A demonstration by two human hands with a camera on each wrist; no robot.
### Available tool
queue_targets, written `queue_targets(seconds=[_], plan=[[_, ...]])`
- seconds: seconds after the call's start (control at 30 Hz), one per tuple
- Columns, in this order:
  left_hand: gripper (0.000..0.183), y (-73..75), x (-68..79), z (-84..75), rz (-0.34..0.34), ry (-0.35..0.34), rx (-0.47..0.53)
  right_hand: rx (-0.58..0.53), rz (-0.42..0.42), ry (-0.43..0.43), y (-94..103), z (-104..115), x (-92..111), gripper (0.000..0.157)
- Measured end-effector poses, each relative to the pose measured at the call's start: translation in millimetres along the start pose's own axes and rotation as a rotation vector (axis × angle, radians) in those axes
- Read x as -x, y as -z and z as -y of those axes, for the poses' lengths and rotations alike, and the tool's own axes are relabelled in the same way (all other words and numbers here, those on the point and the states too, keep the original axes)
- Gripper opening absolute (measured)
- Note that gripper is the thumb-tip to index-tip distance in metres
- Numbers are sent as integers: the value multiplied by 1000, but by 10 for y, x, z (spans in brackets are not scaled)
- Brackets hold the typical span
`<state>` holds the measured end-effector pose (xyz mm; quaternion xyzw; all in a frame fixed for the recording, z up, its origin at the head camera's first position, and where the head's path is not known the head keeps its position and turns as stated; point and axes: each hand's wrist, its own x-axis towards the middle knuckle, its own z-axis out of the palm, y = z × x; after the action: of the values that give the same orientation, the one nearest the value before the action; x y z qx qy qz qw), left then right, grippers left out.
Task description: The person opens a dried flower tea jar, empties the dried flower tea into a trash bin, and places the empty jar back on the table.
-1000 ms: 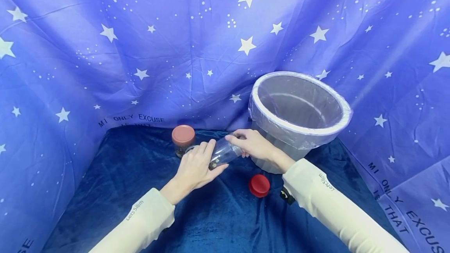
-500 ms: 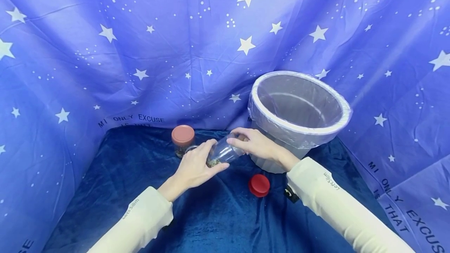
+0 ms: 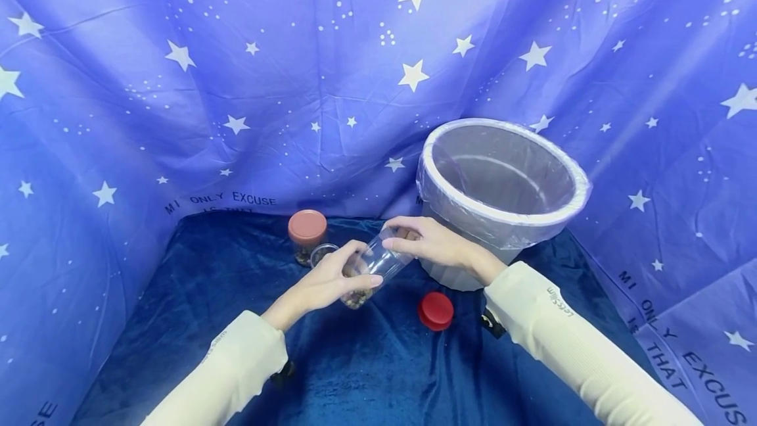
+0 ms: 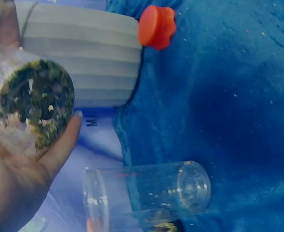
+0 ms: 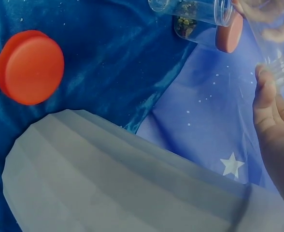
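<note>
A clear plastic jar (image 3: pixel 384 260) is held tilted between both hands, its lower end toward the left. Dried greenish-brown bits (image 4: pixel 38 104) lie in its bottom. My left hand (image 3: pixel 322 281) grips the lower end, thumb on the near side. My right hand (image 3: pixel 434 242) holds the upper end near the mouth, partly hiding it. Behind the left hand stands another clear jar (image 4: pixel 147 191), open-topped, its rim just visible in the head view. Close by, a jar with a pink lid (image 3: pixel 307 227) contains similar dark bits. A red lid (image 3: pixel 435 311) lies on the cloth.
A large grey bin (image 3: pixel 503 222), lined with a clear bag, stands at the back right, close beside the right hand. Dark blue velvet cloth (image 3: pixel 355 373) covers the surface. Blue star-printed curtains (image 3: pixel 319 84) enclose the back and sides.
The left hand has shifted slightly left and down, and more of the jar's bottom and its bits now show. The right hand has moved slightly rightward. The lid and bin stay put.
</note>
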<state>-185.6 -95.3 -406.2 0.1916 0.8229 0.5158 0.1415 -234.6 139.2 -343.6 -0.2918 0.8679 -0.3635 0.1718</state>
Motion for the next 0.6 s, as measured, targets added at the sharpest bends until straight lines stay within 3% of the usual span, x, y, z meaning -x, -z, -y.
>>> queue_targets(seconds=[0.17,0.27,0.47,0.6], plan=[[49,17,8,62,71,16,77,-31,57,12,-2,-4,9,36],[49,25,15,62,69,18,63,-42,77,25,-1,-5,11,39],[58,-3,23,12,-59,27,-102,-94,60,1,-12,-18,-2,42],[59,-29,37,-6,-125,34,-135,-106,-8,-77,-25,-25,-38,46]])
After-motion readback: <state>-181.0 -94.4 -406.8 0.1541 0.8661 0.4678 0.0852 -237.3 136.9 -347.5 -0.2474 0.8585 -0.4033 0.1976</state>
